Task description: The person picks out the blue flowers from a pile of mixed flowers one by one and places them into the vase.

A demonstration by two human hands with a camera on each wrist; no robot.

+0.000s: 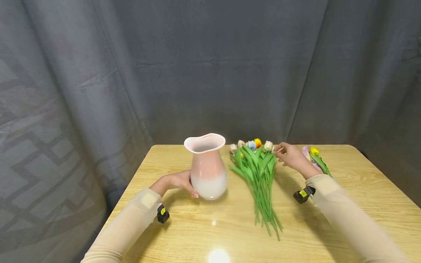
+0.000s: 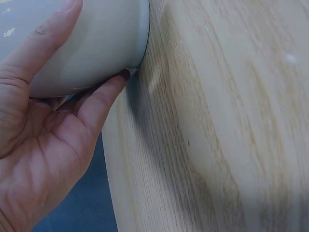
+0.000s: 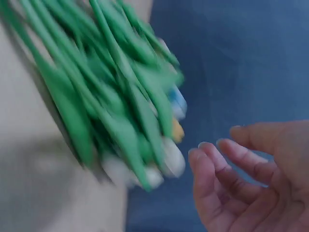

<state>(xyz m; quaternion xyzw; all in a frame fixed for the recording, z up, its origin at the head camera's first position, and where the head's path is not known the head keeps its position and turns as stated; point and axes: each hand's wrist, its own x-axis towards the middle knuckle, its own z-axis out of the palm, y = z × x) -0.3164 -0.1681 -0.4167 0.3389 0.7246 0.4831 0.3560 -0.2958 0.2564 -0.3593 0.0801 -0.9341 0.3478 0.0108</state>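
Tulips with long green stems and broad green leaves lie bunched right of centre on a pale wood-grained table, blooms toward its far edge, stem ends toward the person. Near the white bloom on their right side is the right hand, fingers loosely bent and parted from the thumb, holding nothing; the right wrist view shows a gap before the petals. Left of the bunch, a glossy pink-to-white vase with a wavy flared rim sits in the grasp of the left hand, thumb along its lower side. The vase hides most of the fingers, and I cannot tell whether its base touches the wood.

Behind hangs a dark grey curtain. The right hand comes between the bunch and a yellow tulip lying farther right, beside something lilac that the wrist partly covers.

I count one vase, two beige sleeves, two black wrist devices and, bunched, at least six blooms: two pale pink, one blue, one orange, one white, one yellow.
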